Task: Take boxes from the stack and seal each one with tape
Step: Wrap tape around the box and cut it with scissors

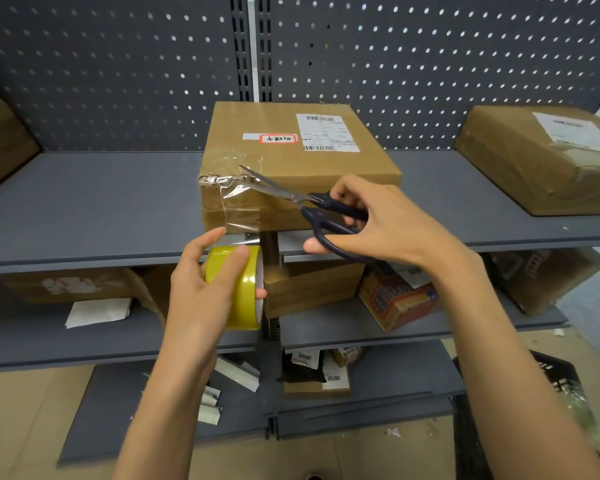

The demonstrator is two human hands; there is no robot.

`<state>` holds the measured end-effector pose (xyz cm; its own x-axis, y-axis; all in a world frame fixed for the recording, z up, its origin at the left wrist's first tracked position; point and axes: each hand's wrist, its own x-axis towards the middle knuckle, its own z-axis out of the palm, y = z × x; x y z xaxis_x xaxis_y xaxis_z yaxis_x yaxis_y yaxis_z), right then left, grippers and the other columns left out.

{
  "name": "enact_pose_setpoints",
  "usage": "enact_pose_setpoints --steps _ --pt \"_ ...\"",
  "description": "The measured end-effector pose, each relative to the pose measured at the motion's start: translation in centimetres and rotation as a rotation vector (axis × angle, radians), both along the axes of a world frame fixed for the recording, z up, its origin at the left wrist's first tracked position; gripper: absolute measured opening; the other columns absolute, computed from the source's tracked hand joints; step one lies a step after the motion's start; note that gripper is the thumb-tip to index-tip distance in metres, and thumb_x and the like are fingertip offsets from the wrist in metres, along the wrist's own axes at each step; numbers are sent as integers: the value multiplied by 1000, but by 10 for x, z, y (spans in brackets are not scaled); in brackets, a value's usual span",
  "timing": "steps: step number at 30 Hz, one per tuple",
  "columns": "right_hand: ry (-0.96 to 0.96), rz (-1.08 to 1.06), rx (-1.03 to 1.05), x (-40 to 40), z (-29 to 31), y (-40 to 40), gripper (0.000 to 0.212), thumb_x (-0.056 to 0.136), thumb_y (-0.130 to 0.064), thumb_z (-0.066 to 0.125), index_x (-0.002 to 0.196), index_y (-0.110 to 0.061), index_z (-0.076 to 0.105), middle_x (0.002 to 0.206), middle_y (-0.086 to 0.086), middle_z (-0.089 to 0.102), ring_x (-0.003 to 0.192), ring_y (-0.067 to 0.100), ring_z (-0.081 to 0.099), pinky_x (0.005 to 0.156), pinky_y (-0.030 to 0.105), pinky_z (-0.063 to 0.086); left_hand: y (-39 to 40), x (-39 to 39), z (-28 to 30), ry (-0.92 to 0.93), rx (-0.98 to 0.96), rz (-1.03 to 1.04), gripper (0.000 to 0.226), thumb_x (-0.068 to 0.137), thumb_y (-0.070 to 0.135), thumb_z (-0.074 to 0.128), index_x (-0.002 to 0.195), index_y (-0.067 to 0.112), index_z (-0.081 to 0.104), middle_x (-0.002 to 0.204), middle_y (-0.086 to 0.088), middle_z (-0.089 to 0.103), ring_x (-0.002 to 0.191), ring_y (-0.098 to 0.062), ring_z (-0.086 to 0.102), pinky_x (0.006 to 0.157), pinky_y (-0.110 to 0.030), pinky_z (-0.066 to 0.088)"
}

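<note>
A brown cardboard box [291,157] with white shipping labels stands on the top grey shelf [101,209]. Clear tape [238,206] runs from its front left corner down to a yellowish tape roll [245,289]. My left hand [201,292] grips that roll just below the shelf edge. My right hand [378,223] holds dark-handled scissors [312,209]. Their blades are spread apart, with the tips at the tape on the box's front left edge.
Another labelled box [548,157] lies at the right end of the top shelf, and part of one shows at far left [0,140]. Lower shelves carry several boxes [312,289], a printed carton [399,299] and loose papers [97,311]. A dark crate [555,375] stands at the lower right.
</note>
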<state>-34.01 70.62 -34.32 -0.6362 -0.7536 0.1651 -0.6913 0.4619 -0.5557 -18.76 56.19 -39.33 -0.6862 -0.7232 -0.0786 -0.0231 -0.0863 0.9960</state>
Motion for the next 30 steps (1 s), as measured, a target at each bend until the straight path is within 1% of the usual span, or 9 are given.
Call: enact_pose_setpoints --steps 2,6,10,14,17,20,23,26,30 --pt "-5 -4 13 -1 -4 4 63 58 -67 72 96 -22 51 80 -12 58 65 0 50 56 6 37 0 0 0 1 3 3 42 91 24 60 131 31 49 105 3 61 53 -10 68 45 -14 48" --pt "-33 -13 -8 -3 -4 14 65 54 -68 71 94 -20 53 78 -6 59 62 0 49 56 8 38 0 1 0 3 -9 3 43 91 24 60 132 31 48 107 1 62 53 -9 68 46 -13 47" --pt "-60 -17 29 -3 -9 21 67 49 -73 69 89 -21 55 76 -1 62 64 9 52 56 22 42 2 0 0 10 -12 8 42 92 23 59 131 30 49 102 7 59 51 -7 66 45 -11 46" --pt "-136 22 98 -1 -18 21 61 51 -69 72 86 -22 56 76 -6 64 69 9 58 57 20 44 2 0 -1 6 -8 8 42 92 24 60 132 30 48 104 6 59 52 -8 67 46 -13 47" --pt "-157 42 109 0 -21 15 65 49 -73 69 86 -22 58 77 -3 65 72 15 58 61 30 48 2 0 0 6 -11 10 42 92 24 59 132 31 48 103 7 58 52 -6 66 45 -11 46" --pt "-176 66 92 0 -21 8 62 49 -72 70 85 -23 59 77 -4 64 72 16 58 60 27 44 2 0 1 -4 -9 6 43 91 25 59 132 32 48 110 1 60 53 -8 67 46 -12 47" --pt "-196 87 74 -1 -21 0 59 51 -69 72 84 -22 61 75 -2 64 66 10 53 59 24 41 2 0 2 -10 -22 4 41 90 25 60 129 34 49 119 -3 59 55 -10 69 48 -14 49" --pt "-192 96 74 -3 -22 -7 49 59 -60 78 83 -20 62 73 0 64 62 7 49 59 23 39 1 0 2 -18 -28 4 37 91 26 60 125 36 49 116 -1 60 55 -10 68 48 -14 50" --pt "-217 112 62 -3 -21 -12 54 54 -65 74 83 -19 65 73 0 66 63 7 51 60 24 40 0 0 3 -19 -36 8 34 92 24 59 124 33 51 105 6 59 52 -6 67 47 -13 48"
